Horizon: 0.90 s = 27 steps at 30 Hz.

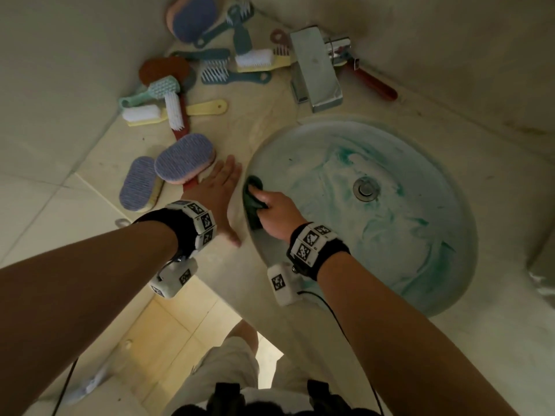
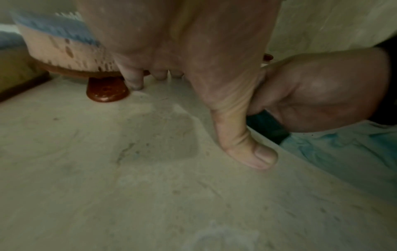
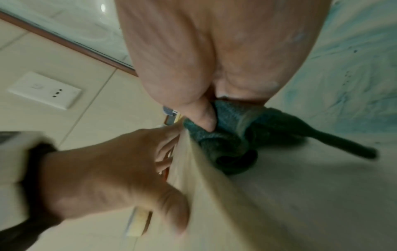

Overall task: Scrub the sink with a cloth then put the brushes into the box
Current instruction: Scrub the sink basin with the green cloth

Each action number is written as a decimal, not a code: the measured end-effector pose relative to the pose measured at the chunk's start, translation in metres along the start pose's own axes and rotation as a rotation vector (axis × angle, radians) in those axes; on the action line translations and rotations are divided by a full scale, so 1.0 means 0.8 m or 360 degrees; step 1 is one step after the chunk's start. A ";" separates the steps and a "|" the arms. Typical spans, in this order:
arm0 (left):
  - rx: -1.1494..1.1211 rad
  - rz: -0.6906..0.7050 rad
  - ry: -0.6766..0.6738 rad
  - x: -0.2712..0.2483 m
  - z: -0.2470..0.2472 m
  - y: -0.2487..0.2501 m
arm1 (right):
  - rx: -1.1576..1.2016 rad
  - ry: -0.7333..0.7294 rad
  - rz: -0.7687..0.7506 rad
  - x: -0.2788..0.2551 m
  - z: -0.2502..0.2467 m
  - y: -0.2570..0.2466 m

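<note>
A wide pale stone counter (image 1: pixel 249 115) is seen from above, with a big round sink (image 1: pixel 405 265) set into it. The inside of the sink is smeared with blue-green streaks, and a small metal drain (image 1: pixel 365 188) sits near the middle. A shiny square tap (image 1: pixel 315 69) is fixed behind the sink.

Many brushes (image 1: pixel 186 94) are scattered on the counter to the left of the tap. Some have white bristles and yellow, teal or red handles. Two oval scrub brushes (image 1: pixel 183 159) with purple bristles lie closest to the left hand. No box is seen in any view.

No brand or words can be read anywhere. Only black and white square code marks are shown on the wrist bands (image 1: pixel 309 244).

The left hand (image 1: pixel 222 193) is laid flat on the counter just beside the sink's left edge. Its fingers are kept straight and spread, and nothing is held in it. In the left wrist view the fingertips (image 2: pixel 134 79) are pressed on the stone, next to a red brush handle (image 2: pixel 106 91).

The right hand (image 1: pixel 277 211) is placed inside the sink at its left wall. Its fingers and thumb are curled round a dark green cloth (image 3: pixel 225 141), which is bunched up and pressed against the sink wall. One end of the cloth is trailed out along the basin
</note>
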<state>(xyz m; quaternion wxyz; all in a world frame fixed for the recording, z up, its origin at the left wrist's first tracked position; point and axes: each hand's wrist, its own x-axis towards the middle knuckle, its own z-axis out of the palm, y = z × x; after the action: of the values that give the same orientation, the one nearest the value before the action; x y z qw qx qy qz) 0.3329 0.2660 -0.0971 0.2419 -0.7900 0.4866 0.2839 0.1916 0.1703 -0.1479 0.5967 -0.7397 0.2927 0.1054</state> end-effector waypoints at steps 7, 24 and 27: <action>-0.0002 -0.0023 0.0011 -0.005 0.002 0.005 | -0.0076 -0.0095 -0.0030 -0.015 0.005 0.016; -0.0054 0.0007 0.0012 -0.002 0.005 -0.003 | -0.0187 -0.0274 0.0045 -0.059 0.008 0.041; -0.0070 0.0021 -0.0019 -0.002 0.004 0.001 | -0.0180 -0.0262 0.0061 -0.077 0.011 0.048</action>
<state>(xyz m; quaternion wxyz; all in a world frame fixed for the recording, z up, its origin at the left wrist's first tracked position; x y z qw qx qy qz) 0.3312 0.2687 -0.0983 0.2255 -0.7901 0.4840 0.3009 0.1225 0.1929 -0.1504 0.5740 -0.7552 0.2504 0.1937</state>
